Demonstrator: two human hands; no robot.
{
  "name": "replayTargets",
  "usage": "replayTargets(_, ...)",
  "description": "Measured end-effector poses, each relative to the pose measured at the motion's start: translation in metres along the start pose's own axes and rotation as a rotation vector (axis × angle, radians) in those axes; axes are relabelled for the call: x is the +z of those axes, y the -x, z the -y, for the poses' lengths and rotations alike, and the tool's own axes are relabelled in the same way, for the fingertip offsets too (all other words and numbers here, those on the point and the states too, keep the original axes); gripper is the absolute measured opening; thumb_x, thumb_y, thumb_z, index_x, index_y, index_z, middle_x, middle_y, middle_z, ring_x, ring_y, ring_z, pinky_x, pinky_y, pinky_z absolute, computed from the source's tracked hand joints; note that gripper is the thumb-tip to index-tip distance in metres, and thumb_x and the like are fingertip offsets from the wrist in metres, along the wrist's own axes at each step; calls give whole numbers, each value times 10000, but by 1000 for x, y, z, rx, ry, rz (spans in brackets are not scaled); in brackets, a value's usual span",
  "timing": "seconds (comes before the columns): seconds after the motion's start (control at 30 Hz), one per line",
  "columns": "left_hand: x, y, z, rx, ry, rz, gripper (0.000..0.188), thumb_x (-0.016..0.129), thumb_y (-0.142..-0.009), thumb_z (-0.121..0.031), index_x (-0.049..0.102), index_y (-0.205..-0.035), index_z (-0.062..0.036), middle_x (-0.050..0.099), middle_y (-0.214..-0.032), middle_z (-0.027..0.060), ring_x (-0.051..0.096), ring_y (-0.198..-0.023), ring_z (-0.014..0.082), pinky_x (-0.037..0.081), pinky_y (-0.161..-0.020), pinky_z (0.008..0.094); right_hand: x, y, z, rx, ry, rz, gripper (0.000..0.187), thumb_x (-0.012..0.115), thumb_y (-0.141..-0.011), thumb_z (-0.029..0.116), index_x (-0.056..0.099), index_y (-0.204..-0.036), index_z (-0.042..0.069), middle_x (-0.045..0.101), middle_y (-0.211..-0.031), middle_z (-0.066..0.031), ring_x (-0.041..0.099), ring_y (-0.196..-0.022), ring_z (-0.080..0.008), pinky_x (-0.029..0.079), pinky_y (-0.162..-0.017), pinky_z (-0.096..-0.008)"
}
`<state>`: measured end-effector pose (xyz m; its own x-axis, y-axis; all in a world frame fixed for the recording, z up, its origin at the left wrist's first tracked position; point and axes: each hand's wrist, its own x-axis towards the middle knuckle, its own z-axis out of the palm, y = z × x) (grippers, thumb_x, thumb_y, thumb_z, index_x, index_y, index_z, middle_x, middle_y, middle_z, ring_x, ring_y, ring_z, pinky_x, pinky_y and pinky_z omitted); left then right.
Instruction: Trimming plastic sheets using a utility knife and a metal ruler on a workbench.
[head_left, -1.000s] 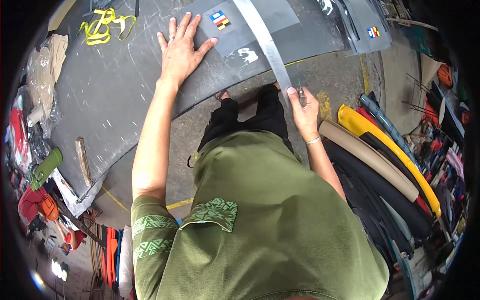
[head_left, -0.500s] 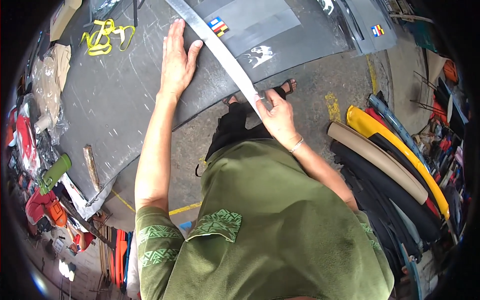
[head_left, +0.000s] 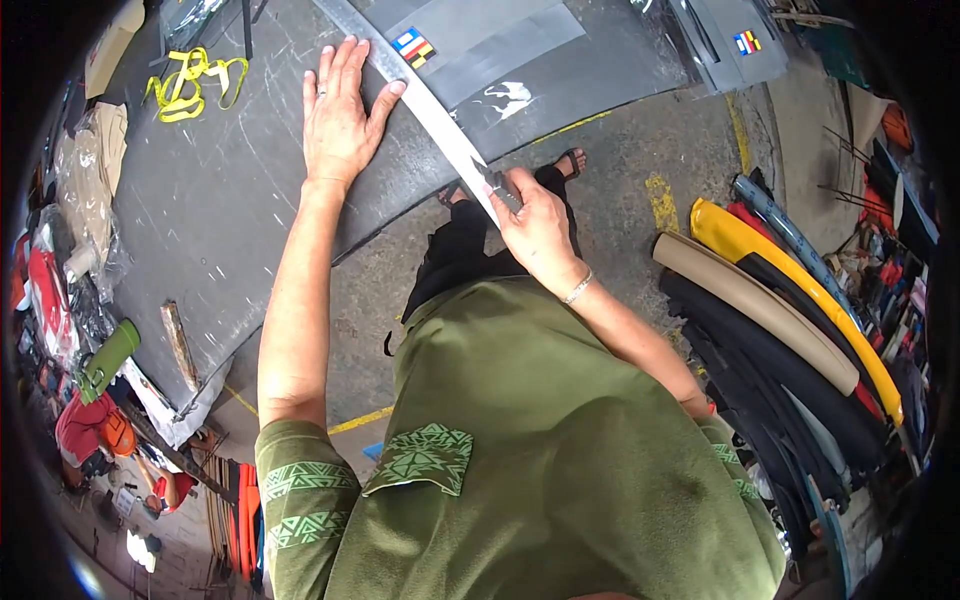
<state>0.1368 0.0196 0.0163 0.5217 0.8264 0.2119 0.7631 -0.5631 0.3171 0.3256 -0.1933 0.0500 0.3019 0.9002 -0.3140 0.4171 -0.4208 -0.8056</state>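
A long silver metal straightedge lies diagonally over the dark table, its near end reaching past the table edge. My left hand rests flat beside it, fingers spread, thumb tip at the straightedge's left edge. At the near end, my right hand is closed around a dark grey knife, its pointed tip against the straightedge. My right thumb also touches the straightedge end. Grey sheet material with a small multicoloured patch lies to the straightedge's right.
Yellow strapping and a wooden stick lie on the table. Rolls of material, including a tan roll and a yellow roll, are stacked on the right. Plastic-wrapped goods line the left. Another person is at lower left.
The whole view has shifted slightly. My left fingers have spread apart a little. My right hand has turned slightly, and the knife's pointed tip now shows over the straightedge.
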Motion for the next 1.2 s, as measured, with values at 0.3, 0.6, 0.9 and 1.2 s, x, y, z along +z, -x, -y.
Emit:
replayTargets(0.3, 4, 2, 2, 23, -70, 3, 781, 531, -984, -651, 416, -1568, -144, 388, -1637, 103, 269, -1556, 325, 168, -1263, 545, 0, -7, -1, 57, 24, -5, 427, 682, -985, 406, 618, -983, -16, 668, -815, -224, 680, -775, -405, 526, -702, -447)
replayTargets(0.6, 2, 2, -1, 3, -32, -14, 738, 593, -972, -603, 460, -1519, -126, 423, -1612, 101, 302, -1544, 310, 170, -1266, 538, -2, -11, 3, 113, -19, 46, 247, 712, -929, 259, 643, -1015, 38, 689, -813, -204, 703, -802, -411, 550, -712, -478)
replayTargets(0.9, 0, -1, -2, 8, -30, -18, 772, 595, -960, -626, 451, -1529, -125, 429, -1608, 110, 300, -1543, 318, 172, -1264, 540, -3, -14, 5, 92, -31, -18, 317, 728, -927, 320, 670, -990, 14, 658, -739, -218, 685, -736, -416, 529, -662, -464)
replayTargets(1.2, -3, 2, -8, 9, -94, 3, 750, 594, -971, -596, 462, -1509, -91, 418, -1609, 127, 282, -1552, 318, 175, -1261, 563, 1, -20, -7, 96, -73, -29, 380, 713, -943, 357, 671, -977, -19, 644, -725, -227, 682, -702, -393, 514, -632, -441)
